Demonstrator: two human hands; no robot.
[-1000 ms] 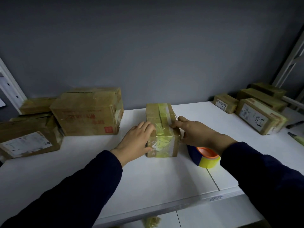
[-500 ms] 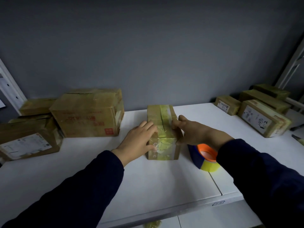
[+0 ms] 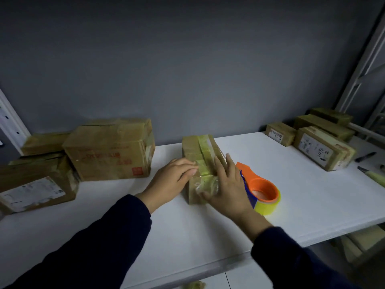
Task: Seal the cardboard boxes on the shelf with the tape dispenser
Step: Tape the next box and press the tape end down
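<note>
Fingers (image 3: 220, 164) of R hand (image 3: 228, 189) flat on box (image 3: 191, 147), L hand (image 3: 170, 181) too, dispenser (image 3: 251, 181) beside

I am looking at a plain grey wall (image 3: 187, 69) in dim light, over a white shelf (image 3: 312, 201); a white left upright (image 3: 10, 122) and right upright (image 3: 362, 65) are flanking it.

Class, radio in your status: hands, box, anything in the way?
Left hand steadies small box. Right hand flat, pressing tape on it. Tape dispenser idle alongside.
</note>
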